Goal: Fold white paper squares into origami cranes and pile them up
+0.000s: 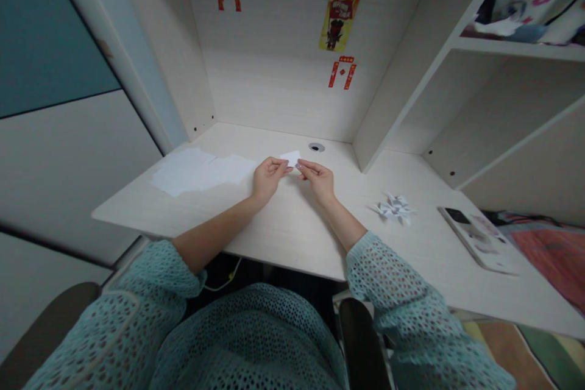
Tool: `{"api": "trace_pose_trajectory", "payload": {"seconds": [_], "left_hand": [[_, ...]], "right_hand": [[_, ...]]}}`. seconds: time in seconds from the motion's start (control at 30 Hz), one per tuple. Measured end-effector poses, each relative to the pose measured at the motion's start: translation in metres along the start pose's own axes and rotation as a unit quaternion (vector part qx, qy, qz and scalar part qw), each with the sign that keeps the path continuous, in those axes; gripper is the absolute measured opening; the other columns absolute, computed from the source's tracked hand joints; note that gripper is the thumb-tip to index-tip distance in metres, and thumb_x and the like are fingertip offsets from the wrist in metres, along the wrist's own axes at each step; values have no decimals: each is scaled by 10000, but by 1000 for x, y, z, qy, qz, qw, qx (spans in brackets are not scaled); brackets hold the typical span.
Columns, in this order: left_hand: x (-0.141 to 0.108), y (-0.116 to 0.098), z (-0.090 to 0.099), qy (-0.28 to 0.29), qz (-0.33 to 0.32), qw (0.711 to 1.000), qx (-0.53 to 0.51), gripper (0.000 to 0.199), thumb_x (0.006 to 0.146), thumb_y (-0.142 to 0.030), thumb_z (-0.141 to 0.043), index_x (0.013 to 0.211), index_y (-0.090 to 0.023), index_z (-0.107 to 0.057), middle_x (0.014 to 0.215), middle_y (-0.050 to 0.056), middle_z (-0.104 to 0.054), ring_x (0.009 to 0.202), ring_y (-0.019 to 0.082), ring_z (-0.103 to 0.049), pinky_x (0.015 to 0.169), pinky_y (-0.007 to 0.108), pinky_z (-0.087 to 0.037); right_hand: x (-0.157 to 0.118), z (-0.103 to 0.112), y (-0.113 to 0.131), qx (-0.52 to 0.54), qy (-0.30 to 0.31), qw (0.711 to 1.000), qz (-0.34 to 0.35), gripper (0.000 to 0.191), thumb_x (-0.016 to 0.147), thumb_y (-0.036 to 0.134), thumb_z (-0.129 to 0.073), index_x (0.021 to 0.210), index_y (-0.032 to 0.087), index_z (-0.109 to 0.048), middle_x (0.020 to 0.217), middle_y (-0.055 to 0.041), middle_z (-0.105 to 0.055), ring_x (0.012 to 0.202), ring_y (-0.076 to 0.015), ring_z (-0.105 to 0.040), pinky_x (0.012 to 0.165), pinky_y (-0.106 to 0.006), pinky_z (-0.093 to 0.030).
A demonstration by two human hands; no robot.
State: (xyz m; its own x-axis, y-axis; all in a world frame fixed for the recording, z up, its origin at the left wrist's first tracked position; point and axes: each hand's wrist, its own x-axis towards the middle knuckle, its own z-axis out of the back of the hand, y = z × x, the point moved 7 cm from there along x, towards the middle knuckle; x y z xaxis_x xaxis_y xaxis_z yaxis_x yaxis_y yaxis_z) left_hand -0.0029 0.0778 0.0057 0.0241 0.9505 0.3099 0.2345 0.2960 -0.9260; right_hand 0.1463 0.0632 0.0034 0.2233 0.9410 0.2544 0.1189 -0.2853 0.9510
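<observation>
Small white paper piece is being held over the middle of the white wooden tabletop. Left hand is clamping its left side between thumb and fingers; right hand is pinching its right side. Round grey cable hole is showing just behind, to the right. Overlapping white paper sheets are lying left of the left hand. Spiky folded white paper shapes are sitting right of the right hand; light-coloured rectangular phone is lying farther right.
</observation>
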Motion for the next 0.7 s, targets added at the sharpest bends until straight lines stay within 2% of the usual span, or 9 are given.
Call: {"api": "trace_pose_trajectory", "payload": {"seconds": [0.3, 0.5, 0.7], "left_hand": [[3, -1, 2, 12, -11, 1000, 10, 286, 647, -341, -726, 841, -169, -604, 829, 38, -670, 808, 162, -652, 836, 336, -491], [2, -3, 3, 7, -5, 1000, 13, 302, 639, -355, -731, 836, -169, -598, 788, 43, -682, 782, 172, -657, 789, 329, -504], [1, -1, 2, -2, 18, 1000, -24, 384, 616, -372, -753, 802, -191, -470, 729, 31, -688, 736, 173, -676, 744, 314, -516]], "right_hand": [[4, 5, -9, -9, -6, 1000, -2, 397, 585, 434, -732, 886, 177, -712, 784, -56, -722, 546, -125, -606, 596, -282, -501], [3, 3, -5, -15, -1, 1000, 3, 367, 600, 426, -726, 878, 186, -714, 770, -52, -717, 551, -126, -603, 591, -279, -485], [4, 2, -6, 3, 3, 1000, -6, 357, 596, 400, -726, 875, 177, -709, 740, -41, -711, 530, -110, -579, 580, -265, -480]]}}
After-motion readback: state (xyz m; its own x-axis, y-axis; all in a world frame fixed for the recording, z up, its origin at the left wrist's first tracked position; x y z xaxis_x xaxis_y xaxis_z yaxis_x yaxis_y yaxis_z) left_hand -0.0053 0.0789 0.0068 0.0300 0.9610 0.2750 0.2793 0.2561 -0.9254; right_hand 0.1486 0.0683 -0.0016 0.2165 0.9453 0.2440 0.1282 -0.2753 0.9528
